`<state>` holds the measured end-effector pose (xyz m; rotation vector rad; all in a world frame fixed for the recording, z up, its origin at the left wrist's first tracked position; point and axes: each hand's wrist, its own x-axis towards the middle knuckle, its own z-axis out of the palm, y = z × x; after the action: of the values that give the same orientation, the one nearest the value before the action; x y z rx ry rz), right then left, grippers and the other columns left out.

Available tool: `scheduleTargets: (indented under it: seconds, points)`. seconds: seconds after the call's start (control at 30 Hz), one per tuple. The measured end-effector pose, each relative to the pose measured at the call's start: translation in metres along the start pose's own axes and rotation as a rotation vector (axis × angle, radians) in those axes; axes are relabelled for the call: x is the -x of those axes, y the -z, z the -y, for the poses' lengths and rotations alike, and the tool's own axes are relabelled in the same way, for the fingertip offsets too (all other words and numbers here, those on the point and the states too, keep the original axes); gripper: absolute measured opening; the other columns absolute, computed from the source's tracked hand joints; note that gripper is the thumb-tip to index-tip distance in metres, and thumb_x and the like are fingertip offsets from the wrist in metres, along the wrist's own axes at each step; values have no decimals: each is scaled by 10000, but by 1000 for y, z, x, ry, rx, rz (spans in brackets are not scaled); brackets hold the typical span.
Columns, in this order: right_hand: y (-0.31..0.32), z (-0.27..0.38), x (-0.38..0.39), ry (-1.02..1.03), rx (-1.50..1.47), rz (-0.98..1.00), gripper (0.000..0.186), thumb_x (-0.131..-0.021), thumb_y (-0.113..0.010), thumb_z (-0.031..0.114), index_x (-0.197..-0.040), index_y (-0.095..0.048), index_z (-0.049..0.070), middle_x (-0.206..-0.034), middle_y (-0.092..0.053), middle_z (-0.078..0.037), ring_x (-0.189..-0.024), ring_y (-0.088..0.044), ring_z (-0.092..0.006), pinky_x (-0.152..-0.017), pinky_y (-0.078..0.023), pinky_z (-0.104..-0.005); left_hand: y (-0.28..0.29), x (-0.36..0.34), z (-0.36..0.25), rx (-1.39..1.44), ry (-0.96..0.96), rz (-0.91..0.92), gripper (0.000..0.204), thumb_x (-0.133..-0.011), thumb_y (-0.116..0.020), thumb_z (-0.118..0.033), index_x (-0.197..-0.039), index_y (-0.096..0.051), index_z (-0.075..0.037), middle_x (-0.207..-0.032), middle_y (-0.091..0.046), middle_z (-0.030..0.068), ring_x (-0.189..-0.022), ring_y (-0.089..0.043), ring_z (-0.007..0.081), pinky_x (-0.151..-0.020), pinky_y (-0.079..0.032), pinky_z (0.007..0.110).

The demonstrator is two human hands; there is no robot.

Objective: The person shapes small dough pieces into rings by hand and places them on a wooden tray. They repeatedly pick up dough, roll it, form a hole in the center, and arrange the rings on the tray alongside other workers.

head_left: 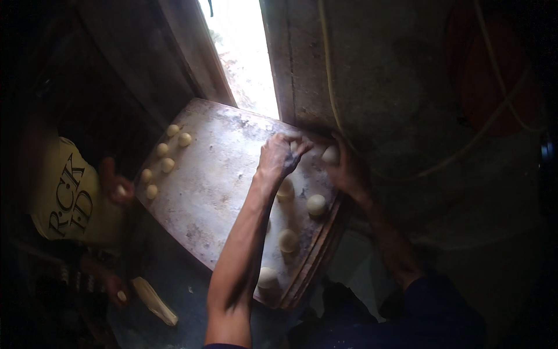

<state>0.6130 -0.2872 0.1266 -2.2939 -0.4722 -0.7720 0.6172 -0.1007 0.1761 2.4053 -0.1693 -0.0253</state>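
Your left hand [279, 153] is over the far right part of the floured wooden board [215, 168], its fingers bent down around a pale dough ball [293, 146], which shows between them; the thumb's exact place is too dim to make out. Your right hand [350, 176] is cupped at the board's right corner, fingers and thumb curved round the outer side of a second dough ball [331, 154]; you cannot tell from this view how firmly it is pressed. Nearer you, on the right part of the board, sit four more dough balls [316, 205], well apart from one another, and the edge of another peeks out beside your left forearm [241, 256], which crosses the board. Along the board's left side lies a loose group of six smaller-looking dough balls [168, 165]. To your left, a co-worker in a yellow shirt [64, 192] has a small pale piece [121, 190] in one hand near the board's edge and another in the lower hand. Near that lower hand, a long pale dough roll [154, 301] lies on a dark surface. Bright light comes through the gap [247, 58] beyond the board, and a pale cable [328, 75] hangs down the wall to the right.
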Motion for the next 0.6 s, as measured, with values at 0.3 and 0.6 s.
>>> scheduleTargets:
  seconds: [0.3,0.6]
  points:
    - [104,-79,192,-561,-221,89,162,-880,-656,138,-848,-551,19,-737,-549,-76,-680,-518,-151,-622,-443,-306,-10,221,-4,123,235,-1028,284,-855,-622,-7,-1133,-563,6,-1025,-553,64,-753,-497,90,-682,-465,246]
    - [49,71,202,-135,-797,267,129,-876,-623,3,-831,-508,37,-675,-449,6,-611,-433,-70,-529,-385,-229,-140,535,-75,120,964,-1646,169,-807,-717,-31,-964,-655,-39,-903,-581,21,-731,-556,86,-665,-467,224]
